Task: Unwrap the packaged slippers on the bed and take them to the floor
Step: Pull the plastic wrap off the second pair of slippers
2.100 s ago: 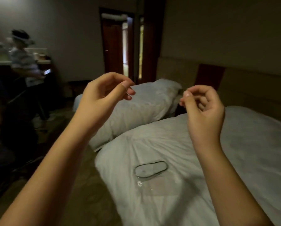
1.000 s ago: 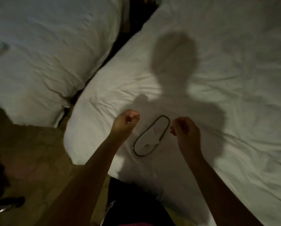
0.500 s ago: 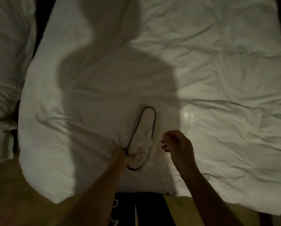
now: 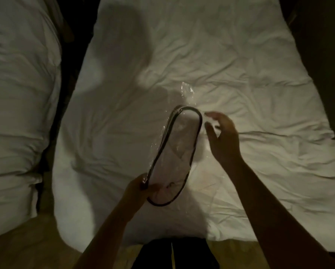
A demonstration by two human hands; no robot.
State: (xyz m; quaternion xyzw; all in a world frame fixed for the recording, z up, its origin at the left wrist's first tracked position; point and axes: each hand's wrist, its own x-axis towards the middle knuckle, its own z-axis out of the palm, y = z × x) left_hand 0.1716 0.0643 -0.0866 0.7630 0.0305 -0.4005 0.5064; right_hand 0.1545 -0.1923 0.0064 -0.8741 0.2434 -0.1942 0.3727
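A: Where is the pair of white slippers with dark trim in clear plastic wrap point(image 4: 175, 152)?

B: It is lifted a little above the white rumpled bed point(image 4: 240, 74), the near end in the left hand point(image 4: 141, 188). The left fingers point(image 4: 153, 188) are closed on that end.

A: And the right hand point(image 4: 221, 136)?

B: It is just beside the far end, fingers spread and curved at the loose plastic; I cannot tell if they pinch it.

A: Which step is this?

B: I think the unwrapping is only starting. The next move needs a firm pinch on the thin film, then pulling it off. The tan floor point(image 4: 26, 249) comes later.
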